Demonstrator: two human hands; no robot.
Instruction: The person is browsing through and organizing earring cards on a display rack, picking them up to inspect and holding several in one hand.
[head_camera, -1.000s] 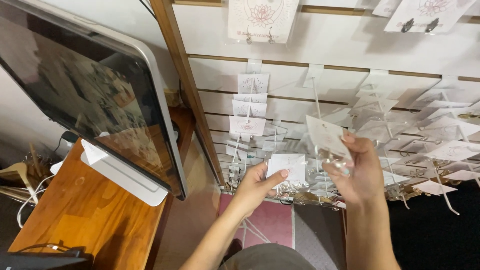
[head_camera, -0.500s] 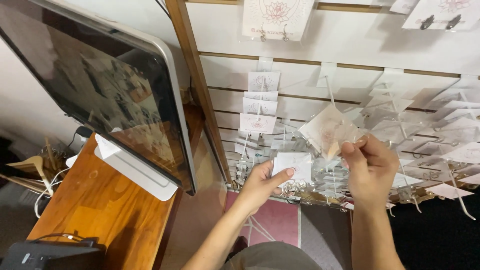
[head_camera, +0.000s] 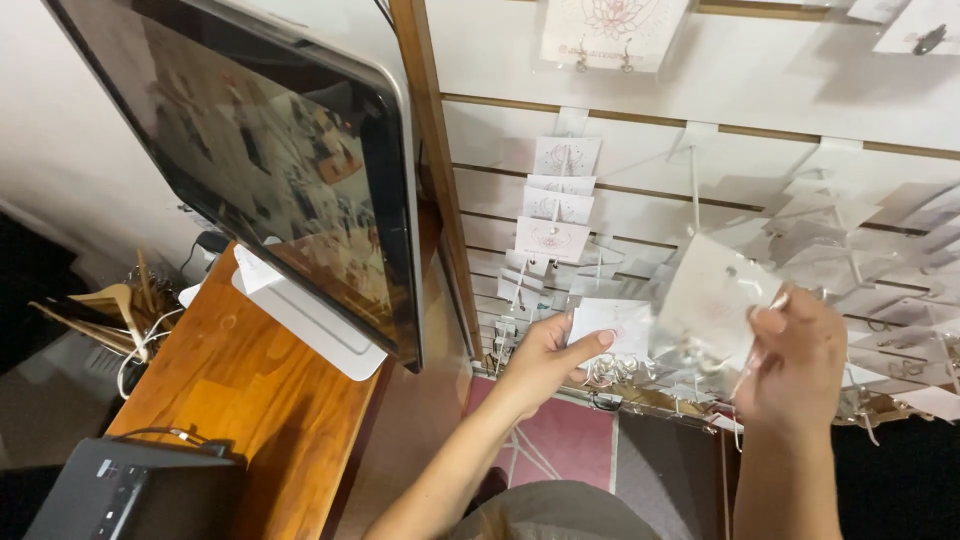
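Card in right hand: a pale square paper jewellery card in a clear glossy sleeve (head_camera: 712, 305), faint print at its middle, small hoops hanging at its lower edge.
Right hand (head_camera: 795, 365): fingers pinched together on the card's right edge, holding it just in front of the white slatted display wall (head_camera: 760, 100).
Left hand (head_camera: 545, 358): thumb and forefinger closed on a smaller white rectangular card (head_camera: 610, 325) hanging low on the wall, near its wooden left post (head_camera: 440, 170).
Surroundings: rows of similar white cards on metal hooks (head_camera: 555, 205) crowd the wall behind and beside both cards; a large silver-framed monitor (head_camera: 270, 170) stands on a brown wooden desk (head_camera: 230, 400) to the left.
Orientation: the held card tilts, top corner leaning left; it is nearly square, so its long axis cannot be told.
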